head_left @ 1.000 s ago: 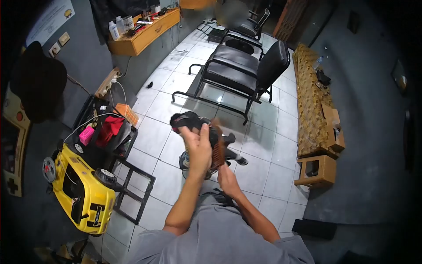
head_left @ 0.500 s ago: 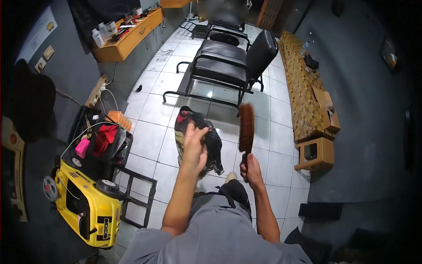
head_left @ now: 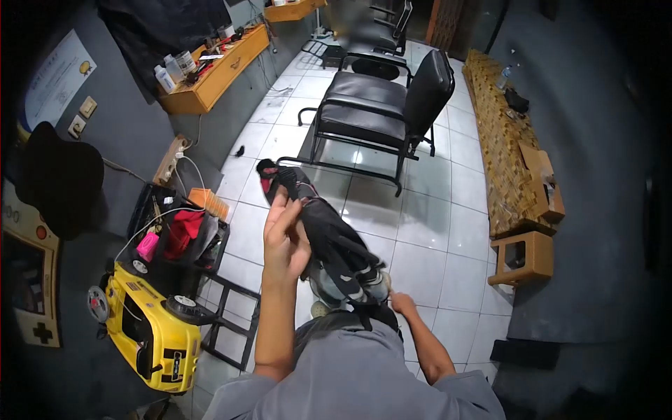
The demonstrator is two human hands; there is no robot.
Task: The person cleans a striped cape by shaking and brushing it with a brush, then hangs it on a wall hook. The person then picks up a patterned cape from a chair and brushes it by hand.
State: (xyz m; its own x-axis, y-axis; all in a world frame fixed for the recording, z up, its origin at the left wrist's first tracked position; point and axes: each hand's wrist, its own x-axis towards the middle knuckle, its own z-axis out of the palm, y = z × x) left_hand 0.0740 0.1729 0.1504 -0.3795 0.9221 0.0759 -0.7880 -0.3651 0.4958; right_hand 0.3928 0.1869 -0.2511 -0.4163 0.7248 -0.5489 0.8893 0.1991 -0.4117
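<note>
My left hand (head_left: pixel 285 234) is raised in front of me, its fingers curled at the upper part of a dark garment (head_left: pixel 329 227). The garment hangs slantwise, black and grey with a pink-red patch near its top. Low on the right, beside the garment's bottom end, my right hand (head_left: pixel 403 303) is closed on the handle of a brush. The brush's brown bristles are hidden now, apparently behind the garment.
A black padded chair (head_left: pixel 364 105) stands ahead on white tiles. To the left are a yellow toy car (head_left: pixel 157 329), a black frame (head_left: pixel 231 322) and a trolley of tools (head_left: pixel 178 231). On the right are a woven bench (head_left: pixel 500 154) and a brown stool (head_left: pixel 525 259).
My right hand has dropped, and the brush has swung down out of sight. The garment has swung rightward and toward me at its lower end. My left hand has shifted slightly left.
</note>
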